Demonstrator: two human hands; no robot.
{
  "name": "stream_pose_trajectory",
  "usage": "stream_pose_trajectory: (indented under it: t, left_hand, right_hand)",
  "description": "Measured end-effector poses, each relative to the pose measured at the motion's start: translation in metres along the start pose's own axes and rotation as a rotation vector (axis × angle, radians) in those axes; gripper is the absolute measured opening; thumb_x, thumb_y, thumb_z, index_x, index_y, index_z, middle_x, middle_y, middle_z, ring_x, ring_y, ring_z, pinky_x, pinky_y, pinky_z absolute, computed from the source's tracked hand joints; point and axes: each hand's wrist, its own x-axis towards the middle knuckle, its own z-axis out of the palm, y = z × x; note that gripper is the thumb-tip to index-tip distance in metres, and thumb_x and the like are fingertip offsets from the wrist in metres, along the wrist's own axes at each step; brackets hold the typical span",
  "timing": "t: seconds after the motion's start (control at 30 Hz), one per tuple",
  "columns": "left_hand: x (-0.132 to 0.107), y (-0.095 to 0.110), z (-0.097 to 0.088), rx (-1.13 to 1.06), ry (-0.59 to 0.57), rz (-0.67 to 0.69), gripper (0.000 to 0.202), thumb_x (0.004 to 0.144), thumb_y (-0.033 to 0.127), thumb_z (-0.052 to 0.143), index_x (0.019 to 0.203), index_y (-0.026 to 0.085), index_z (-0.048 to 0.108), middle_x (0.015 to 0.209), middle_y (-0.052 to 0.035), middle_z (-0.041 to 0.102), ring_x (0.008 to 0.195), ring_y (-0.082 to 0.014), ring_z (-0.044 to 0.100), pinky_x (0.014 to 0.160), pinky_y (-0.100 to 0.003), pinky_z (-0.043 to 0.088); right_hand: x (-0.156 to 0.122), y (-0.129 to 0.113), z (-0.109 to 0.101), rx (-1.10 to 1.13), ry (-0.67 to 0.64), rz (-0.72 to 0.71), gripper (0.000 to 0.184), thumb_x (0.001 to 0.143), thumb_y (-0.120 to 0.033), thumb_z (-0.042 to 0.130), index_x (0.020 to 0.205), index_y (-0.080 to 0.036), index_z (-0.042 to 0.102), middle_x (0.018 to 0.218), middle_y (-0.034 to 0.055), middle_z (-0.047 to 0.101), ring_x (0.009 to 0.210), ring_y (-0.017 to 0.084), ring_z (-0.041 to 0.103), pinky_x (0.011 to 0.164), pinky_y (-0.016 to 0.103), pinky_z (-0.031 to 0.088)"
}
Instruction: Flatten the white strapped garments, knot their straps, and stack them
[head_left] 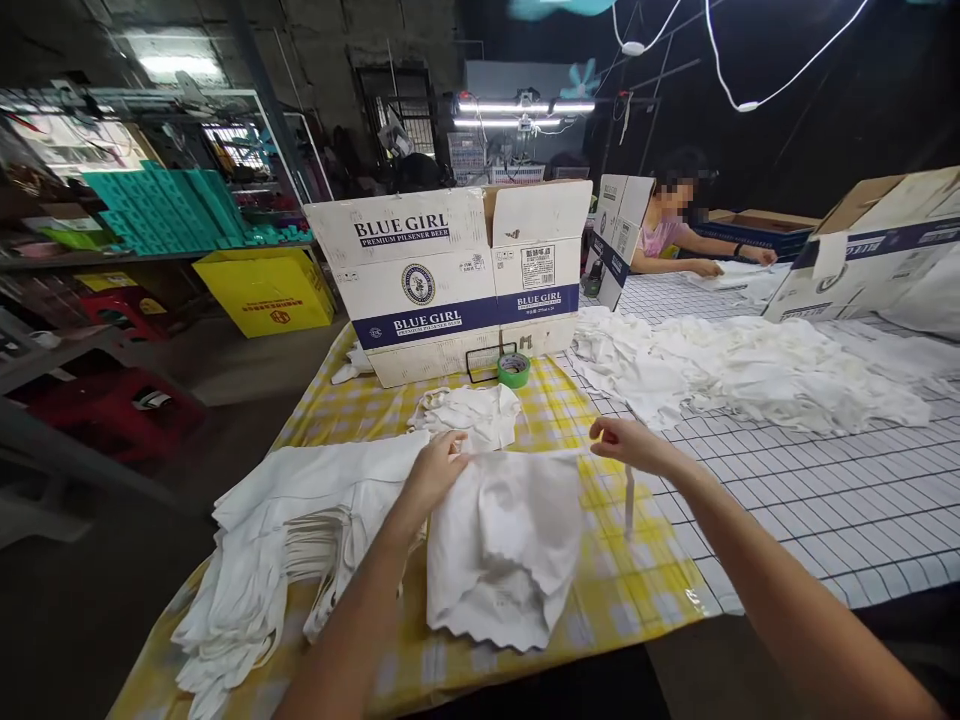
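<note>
A white garment [506,545] hangs in front of me over the yellow checked tablecloth [637,570]. My left hand [439,470] pinches its top left corner. My right hand [626,442] pinches the top right corner, with a thin white strap dangling below it. The cloth is stretched flat between both hands. A stack of folded white garments [300,520] lies just left of my left hand. A small crumpled white garment [472,412] lies beyond the held piece.
An open Blue Girl carton [450,285] stands at the table's far end with a green tape roll [514,370] before it. A heap of white garments [735,370] covers the grid-patterned cloth on the right. Another person [675,235] works at the far right beside more cartons [870,250].
</note>
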Motion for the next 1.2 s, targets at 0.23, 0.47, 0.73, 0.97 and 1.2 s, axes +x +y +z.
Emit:
stream_pose_trajectory:
  t: [0.23, 0.47, 0.73, 0.97, 1.2]
  left_hand:
    - [-0.082, -0.023, 0.055, 0.241, -0.271, 0.275, 0.026, 0.074, 0.012, 0.052, 0.097, 0.023, 0.057, 0.097, -0.0034, 0.054, 0.091, -0.0187, 0.053, 0.082, -0.032, 0.043]
    - [-0.144, -0.063, 0.061, 0.275, -0.392, 0.333, 0.037, 0.070, 0.014, 0.060, 0.104, 0.026, 0.053, 0.115, -0.0053, 0.050, 0.113, -0.0251, 0.045, 0.094, -0.040, 0.041]
    - [-0.140, -0.091, 0.080, 0.458, 0.001, 0.205, 0.025, 0.086, 0.024, 0.043, 0.110, 0.022, 0.049, 0.106, -0.0077, 0.049, 0.097, -0.0215, 0.055, 0.082, -0.037, 0.049]
    - [-0.135, -0.114, 0.077, 0.520, 0.079, 0.148, 0.024, 0.086, 0.022, 0.040, 0.108, 0.020, 0.050, 0.098, -0.0069, 0.055, 0.094, -0.0217, 0.055, 0.081, -0.038, 0.047]
    - [-0.141, -0.099, 0.061, 0.386, 0.047, 0.131, 0.025, 0.088, 0.017, 0.032, 0.099, 0.019, 0.053, 0.095, -0.0064, 0.060, 0.087, -0.0184, 0.060, 0.076, -0.031, 0.048]
  right_hand:
    - [-0.036, 0.033, 0.088, -0.066, 0.097, -0.162, 0.037, 0.076, -0.007, 0.045, 0.107, -0.023, 0.056, 0.106, 0.0068, 0.055, 0.094, 0.019, 0.055, 0.079, 0.033, 0.044]
    - [-0.086, -0.003, 0.140, -0.054, -0.038, -0.449, 0.045, 0.075, -0.005, 0.048, 0.111, -0.030, 0.056, 0.116, 0.0066, 0.051, 0.100, 0.020, 0.051, 0.082, 0.034, 0.045]
    - [-0.074, -0.040, 0.178, -0.139, 0.122, -0.272, 0.032, 0.074, -0.031, 0.062, 0.104, -0.021, 0.052, 0.099, 0.0084, 0.054, 0.089, 0.025, 0.050, 0.074, 0.037, 0.044]
    - [-0.073, -0.020, 0.192, 0.018, 0.221, -0.076, 0.016, 0.081, -0.008, 0.038, 0.084, -0.020, 0.048, 0.083, 0.0046, 0.054, 0.077, 0.018, 0.052, 0.067, 0.029, 0.043]
    - [-0.091, 0.005, 0.160, 0.204, 0.347, -0.094, 0.019, 0.090, -0.016, 0.032, 0.095, -0.021, 0.049, 0.091, 0.0058, 0.053, 0.080, 0.017, 0.054, 0.071, 0.029, 0.045]
